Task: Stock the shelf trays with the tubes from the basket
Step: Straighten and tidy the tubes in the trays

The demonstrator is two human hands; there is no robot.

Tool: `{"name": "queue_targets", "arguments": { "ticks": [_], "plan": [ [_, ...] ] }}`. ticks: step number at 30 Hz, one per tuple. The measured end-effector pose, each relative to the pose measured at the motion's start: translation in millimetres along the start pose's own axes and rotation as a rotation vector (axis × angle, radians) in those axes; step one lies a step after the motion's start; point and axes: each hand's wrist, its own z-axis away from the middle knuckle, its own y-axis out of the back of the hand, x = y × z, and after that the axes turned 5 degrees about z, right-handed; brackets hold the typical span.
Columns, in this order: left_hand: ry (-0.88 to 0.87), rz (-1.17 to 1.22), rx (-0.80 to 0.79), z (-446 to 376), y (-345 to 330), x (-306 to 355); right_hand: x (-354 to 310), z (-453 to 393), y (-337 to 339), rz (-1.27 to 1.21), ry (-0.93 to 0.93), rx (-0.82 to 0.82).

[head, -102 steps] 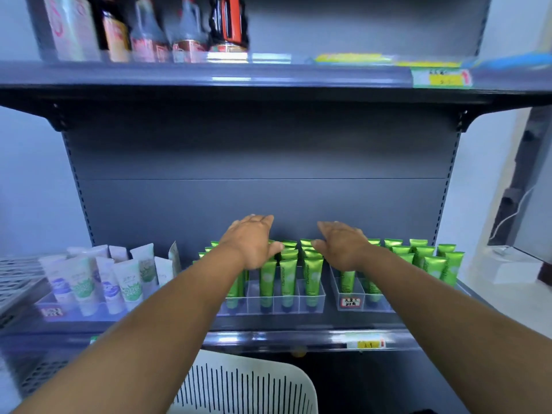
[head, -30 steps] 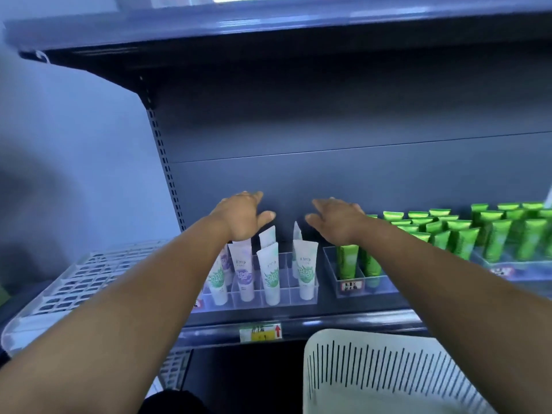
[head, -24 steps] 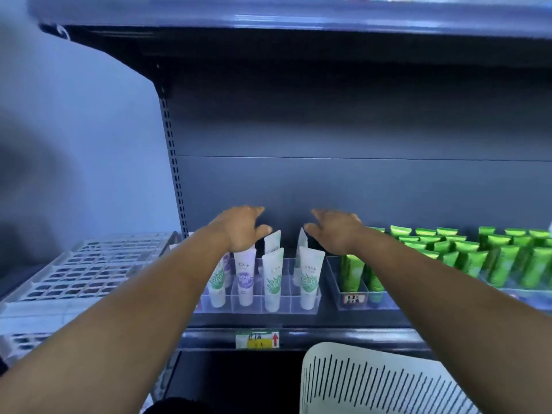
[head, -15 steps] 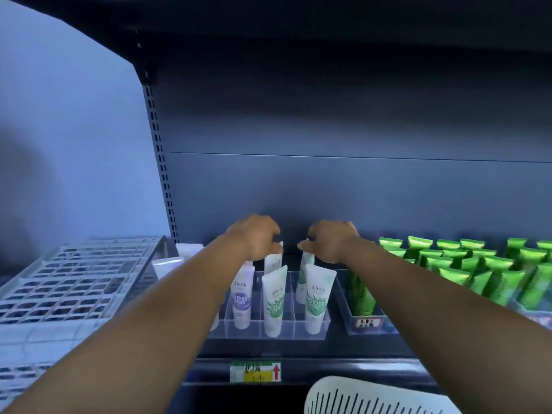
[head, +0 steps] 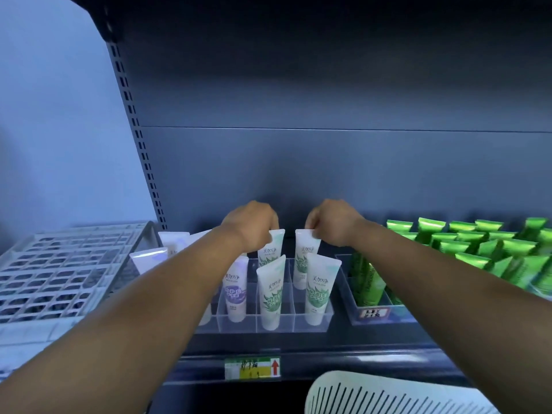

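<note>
- Reaching over the shelf, the left hand [head: 251, 224] pinches the crimped top edge of a white tube with a green leaf print [head: 270, 246], its fingers curled down over that edge.
- Pinching likewise, the right hand [head: 333, 224] has its thumb and fingers closed on the flat top of a second white-and-green tube [head: 306, 252].
- Both held tubes stand upright, cap down, in the back slots of a clear divided tray [head: 327, 319] on the dark shelf [head: 343, 351], side by side with a small gap between them.
- Standing in front of them in the same tray are 2 more white tubes with green prints [head: 270, 297] and 1 white tube with a purple print [head: 236, 289]; each is wide and flat at the top and narrows to a white cap at the bottom.
- Further left, plain white tube tops [head: 148, 259] show behind the left forearm.
- To the right, a second clear tray [head: 375, 316] holds bright green tubes [head: 366, 280], and many more green tubes [head: 490, 246] fill the shelf beyond it.
- A white slotted basket [head: 385, 395] sits at the bottom edge, below the shelf front, which carries a yellow-and-green price label [head: 252, 367].
- A pale grid crate [head: 68, 264] lies to the left of the shelf unit.
</note>
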Motion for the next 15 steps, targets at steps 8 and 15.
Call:
{"name": "queue_targets", "arguments": {
  "ticks": [8,15],
  "plan": [
    [-0.010,-0.006,0.002,7.3,-0.1,0.8,-4.0,8.9,1.2,0.017,-0.003,-0.006],
    [-0.111,0.023,0.014,35.0,11.5,14.8,-8.6,34.9,10.2,-0.061,0.023,0.048]
  ]
}}
